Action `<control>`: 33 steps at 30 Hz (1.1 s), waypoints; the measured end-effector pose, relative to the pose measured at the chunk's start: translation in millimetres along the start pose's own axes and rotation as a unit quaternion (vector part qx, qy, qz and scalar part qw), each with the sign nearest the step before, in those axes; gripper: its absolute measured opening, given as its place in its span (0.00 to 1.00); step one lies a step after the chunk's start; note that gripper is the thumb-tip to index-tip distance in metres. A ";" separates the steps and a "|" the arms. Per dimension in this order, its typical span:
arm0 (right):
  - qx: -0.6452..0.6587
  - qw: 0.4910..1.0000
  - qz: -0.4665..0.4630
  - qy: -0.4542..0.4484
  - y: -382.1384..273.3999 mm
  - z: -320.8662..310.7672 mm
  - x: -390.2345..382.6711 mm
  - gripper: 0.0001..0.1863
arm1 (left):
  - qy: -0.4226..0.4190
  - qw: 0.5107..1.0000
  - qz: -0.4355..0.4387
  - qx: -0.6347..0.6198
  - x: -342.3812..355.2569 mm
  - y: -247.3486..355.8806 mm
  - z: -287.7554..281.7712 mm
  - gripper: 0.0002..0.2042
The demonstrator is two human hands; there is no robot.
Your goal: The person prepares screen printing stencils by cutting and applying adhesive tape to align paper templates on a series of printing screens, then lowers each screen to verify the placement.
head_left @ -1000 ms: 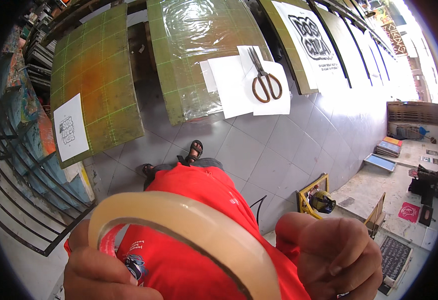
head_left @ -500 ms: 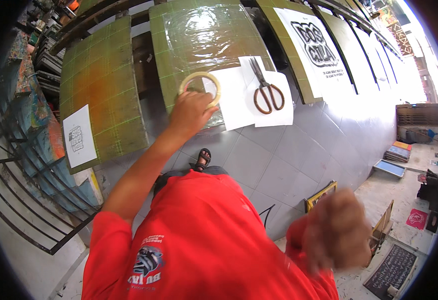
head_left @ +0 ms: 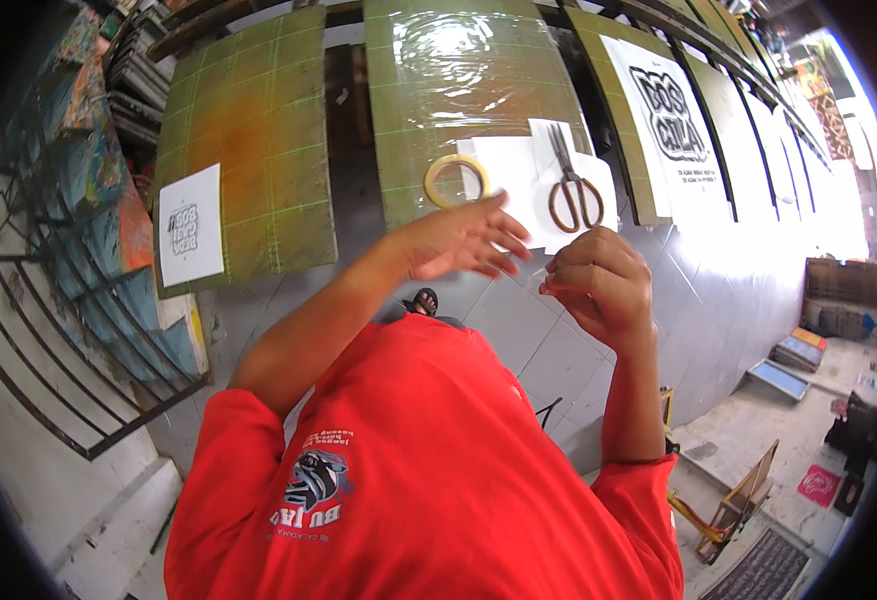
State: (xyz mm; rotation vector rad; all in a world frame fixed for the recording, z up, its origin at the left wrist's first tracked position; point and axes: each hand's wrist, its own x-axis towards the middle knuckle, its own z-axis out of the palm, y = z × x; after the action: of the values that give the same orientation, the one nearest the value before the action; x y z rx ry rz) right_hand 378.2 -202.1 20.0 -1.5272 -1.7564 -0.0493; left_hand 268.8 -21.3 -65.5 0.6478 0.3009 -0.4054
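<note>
My left hand (head_left: 466, 240) is open, its fingers spread apart, in front of the near edge of the middle green board (head_left: 398, 150). Close to its right, my right hand (head_left: 603, 285) has its fingers curled and pinched together; whatever is in them is too small to make out. Just beyond my left hand, a roll of pale yellow masking tape (head_left: 429, 185) lies on the board. Scissors (head_left: 565, 168) with brown handles rest on white paper sheets (head_left: 513, 165), blades pointing away. Clear plastic film (head_left: 478, 85) covers much of this board.
To the left, another green board (head_left: 278, 150) carries a small printed sheet (head_left: 206, 215). A large printed sheet (head_left: 698, 165) lies on the board at right. Black metal railing (head_left: 68, 415) stands at far left. A wooden frame (head_left: 748, 490) leans at lower right.
My left hand has let go of the tape roll, which stays on the board, and has drawn nearer. My right hand has come up from the lower right beside it.
</note>
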 end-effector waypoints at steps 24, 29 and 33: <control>0.041 0.997 0.002 -0.060 -110.9 167.2 74.4 0.06 | 0.114 0.983 0.124 0.073 -231.6 -39.8 -87.1 0.06; 0.259 0.903 0.254 0.231 -130.7 225.0 61.9 0.29 | 0.227 0.906 0.251 0.256 -273.3 -31.9 -105.0 0.06; 0.458 0.769 0.426 0.132 -141.6 267.3 91.6 0.28 | 0.278 0.853 0.282 0.339 -290.5 -19.4 -119.8 0.07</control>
State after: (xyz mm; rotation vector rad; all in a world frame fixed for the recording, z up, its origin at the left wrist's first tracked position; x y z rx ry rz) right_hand 121.1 -31.1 -47.3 -1.2895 -0.5223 0.8781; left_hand -12.7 118.9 -52.5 1.5111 0.5007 0.2861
